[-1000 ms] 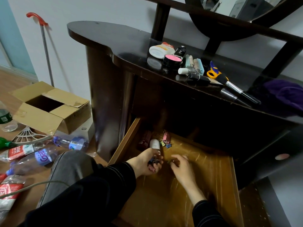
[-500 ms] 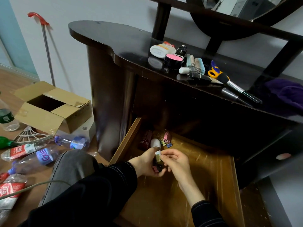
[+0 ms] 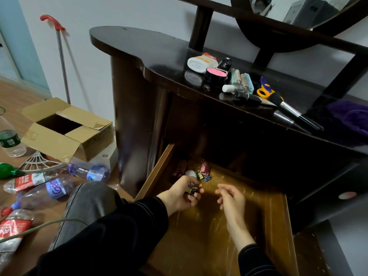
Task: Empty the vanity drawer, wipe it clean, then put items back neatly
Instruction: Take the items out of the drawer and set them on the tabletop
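The vanity drawer (image 3: 274,226) stands pulled out below the dark worktop (image 3: 151,54), its floor a scuffed, glossy honey-brown wood crossed with pale scratches. At its back left corner lie a dark red tube (image 3: 179,170), a small white rounded cap (image 3: 190,173) and a loose cluster of binder clips (image 3: 204,173) in pink, blue and yellow with thin wire handles.

The left hand (image 3: 182,195) sits low in the drawer, its grip clenched around a small bunch of clips (image 3: 192,189) whose metal loops poke out between the fingers. The right hand (image 3: 232,200) hovers just beside it over the bare wood, fingers loosely curled, its grip released and holding nothing. Both sleeves are black with pale stitching.

On the polished, nearly black worktop lies a row of things: a white bottle (image 3: 201,61) on its side, a round black pot with a pink lid (image 3: 216,74), pale tubes (image 3: 242,80), yellow-handled scissors (image 3: 264,90) and two makeup brushes (image 3: 294,114) with silver ferrules. A purple cloth (image 3: 350,116) is bunched at the right end.

The floor is wood-look plank. An open cardboard box (image 3: 65,128) sits by the white wall, crushed plastic bottles (image 3: 49,186) are scattered before it, and a metal pole with a red handle (image 3: 59,52) leans against the wall.
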Action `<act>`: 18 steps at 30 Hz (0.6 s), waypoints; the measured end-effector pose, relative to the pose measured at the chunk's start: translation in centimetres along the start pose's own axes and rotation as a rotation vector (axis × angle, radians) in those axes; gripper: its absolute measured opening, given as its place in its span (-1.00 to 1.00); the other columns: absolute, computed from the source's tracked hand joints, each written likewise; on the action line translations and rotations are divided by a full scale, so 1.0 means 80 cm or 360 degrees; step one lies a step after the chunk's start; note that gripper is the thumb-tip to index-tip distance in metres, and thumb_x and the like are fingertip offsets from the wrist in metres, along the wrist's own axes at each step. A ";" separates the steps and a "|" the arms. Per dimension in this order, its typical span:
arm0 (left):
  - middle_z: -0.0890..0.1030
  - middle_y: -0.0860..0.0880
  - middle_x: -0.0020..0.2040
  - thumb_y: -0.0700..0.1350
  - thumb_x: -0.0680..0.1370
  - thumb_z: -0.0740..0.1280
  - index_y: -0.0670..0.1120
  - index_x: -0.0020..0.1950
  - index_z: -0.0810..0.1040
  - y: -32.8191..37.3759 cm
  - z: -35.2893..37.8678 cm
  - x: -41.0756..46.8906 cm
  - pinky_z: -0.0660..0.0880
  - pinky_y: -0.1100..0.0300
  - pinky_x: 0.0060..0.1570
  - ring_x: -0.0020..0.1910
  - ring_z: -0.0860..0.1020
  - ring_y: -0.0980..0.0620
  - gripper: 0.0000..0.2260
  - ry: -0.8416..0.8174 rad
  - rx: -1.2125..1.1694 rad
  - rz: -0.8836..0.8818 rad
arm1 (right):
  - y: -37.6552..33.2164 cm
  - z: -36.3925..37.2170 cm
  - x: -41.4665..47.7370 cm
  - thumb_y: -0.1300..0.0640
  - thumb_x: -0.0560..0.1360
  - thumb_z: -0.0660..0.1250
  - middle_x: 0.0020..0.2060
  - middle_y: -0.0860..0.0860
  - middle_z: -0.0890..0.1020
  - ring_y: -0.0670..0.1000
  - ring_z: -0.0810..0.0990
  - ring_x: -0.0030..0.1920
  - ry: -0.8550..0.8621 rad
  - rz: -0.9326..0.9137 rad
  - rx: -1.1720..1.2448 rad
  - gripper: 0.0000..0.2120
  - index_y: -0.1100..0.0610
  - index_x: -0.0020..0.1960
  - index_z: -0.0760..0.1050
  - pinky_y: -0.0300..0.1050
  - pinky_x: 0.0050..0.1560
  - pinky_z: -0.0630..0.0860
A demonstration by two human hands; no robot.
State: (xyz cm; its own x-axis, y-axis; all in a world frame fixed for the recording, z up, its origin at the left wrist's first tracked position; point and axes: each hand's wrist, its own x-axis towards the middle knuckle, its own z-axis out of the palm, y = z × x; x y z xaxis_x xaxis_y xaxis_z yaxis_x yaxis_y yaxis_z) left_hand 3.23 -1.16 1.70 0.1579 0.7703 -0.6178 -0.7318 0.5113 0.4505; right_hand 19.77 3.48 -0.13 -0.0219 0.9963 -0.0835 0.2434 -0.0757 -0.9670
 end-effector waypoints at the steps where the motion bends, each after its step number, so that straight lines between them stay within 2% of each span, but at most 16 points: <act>1: 0.51 -0.08 -0.29 -0.21 0.55 0.21 -0.16 -0.19 0.45 0.000 0.001 0.000 0.14 0.38 -0.63 -0.47 0.31 0.10 -0.88 0.0005 -0.0009 0.0012 | 0.006 -0.001 0.007 0.25 0.61 0.31 -0.03 0.00 0.68 -0.02 0.60 -0.20 -0.0006 0.0022 -0.0107 -0.84 0.05 0.08 0.61 -0.23 -0.30 0.47; 3: 0.50 -0.08 -0.31 -0.22 0.54 0.21 -0.17 -0.20 0.43 -0.001 0.001 0.002 0.14 0.39 -0.63 -0.49 0.31 0.11 -0.88 0.0027 -0.0011 0.0020 | 0.012 0.004 0.025 0.22 0.63 0.30 0.14 0.01 0.63 0.01 0.64 -0.03 -0.0088 -0.0022 -0.0382 -0.81 0.00 0.18 0.54 -0.16 -0.16 0.56; 6: 0.48 -0.08 -0.31 -0.23 0.53 0.17 -0.17 -0.20 0.41 0.001 -0.003 0.008 0.14 0.38 -0.65 -0.54 0.31 0.11 -0.88 0.0099 0.0012 0.0032 | 0.010 0.022 0.056 0.15 0.64 0.29 0.36 0.00 0.50 0.08 0.55 0.26 -0.0265 -0.0226 -0.0925 -0.67 -0.04 0.39 0.46 0.01 0.13 0.57; 8: 0.46 -0.08 -0.28 -0.23 0.53 0.15 -0.16 -0.18 0.40 0.003 -0.007 0.011 0.15 0.37 -0.66 -0.51 0.30 0.10 -0.89 0.0135 0.0016 0.0026 | 0.007 0.036 0.071 0.11 0.64 0.29 0.43 0.00 0.43 0.09 0.53 0.31 -0.0315 -0.0432 -0.1250 -0.62 -0.07 0.44 0.42 0.08 0.18 0.58; 11: 0.42 -0.05 -0.28 -0.24 0.53 0.13 -0.13 -0.18 0.38 0.005 -0.011 0.012 0.12 0.38 -0.61 -0.43 0.26 0.11 -0.89 0.0140 -0.0010 0.0004 | 0.008 0.053 0.084 0.08 0.65 0.28 0.41 -0.01 0.46 0.06 0.60 0.23 -0.0317 -0.0693 -0.1508 -0.62 -0.05 0.45 0.41 -0.03 0.04 0.62; 14: 0.43 -0.04 -0.29 -0.23 0.53 0.14 -0.11 -0.17 0.35 0.005 -0.011 0.014 0.13 0.38 -0.63 -0.41 0.24 0.11 -0.91 0.0125 -0.0014 -0.0006 | 0.015 0.060 0.086 0.09 0.62 0.33 0.31 -0.04 0.52 0.07 0.60 0.20 -0.0342 -0.0685 -0.1463 -0.65 -0.03 0.40 0.43 0.00 0.01 0.61; 16: 0.43 -0.04 -0.29 -0.23 0.53 0.14 -0.10 -0.18 0.35 0.004 -0.009 0.015 0.13 0.38 -0.62 -0.40 0.25 0.11 -0.90 0.0140 0.0015 -0.0018 | 0.022 0.056 0.084 0.10 0.60 0.36 0.11 -0.05 0.60 0.02 0.61 0.07 -0.0306 -0.0674 -0.1466 -0.76 -0.01 0.26 0.49 -0.06 -0.10 0.57; 18: 0.43 -0.05 -0.29 -0.22 0.54 0.15 -0.12 -0.20 0.36 0.004 -0.006 0.014 0.13 0.38 -0.61 -0.40 0.26 0.10 -0.88 0.0172 0.0046 -0.0035 | 0.031 0.047 0.081 0.13 0.58 0.40 -0.01 -0.09 0.61 -0.07 0.56 -0.08 -0.0292 -0.0643 -0.1458 -0.91 -0.01 0.05 0.54 -0.21 -0.24 0.44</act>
State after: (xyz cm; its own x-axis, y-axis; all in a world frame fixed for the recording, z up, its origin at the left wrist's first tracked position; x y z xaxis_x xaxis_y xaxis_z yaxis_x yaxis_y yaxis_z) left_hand 2.82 -0.30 0.81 0.1002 0.7142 -0.6928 -0.7095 0.5394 0.4535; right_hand 16.55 9.55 -3.95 -0.3966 0.9127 0.0985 0.8322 0.4027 -0.3811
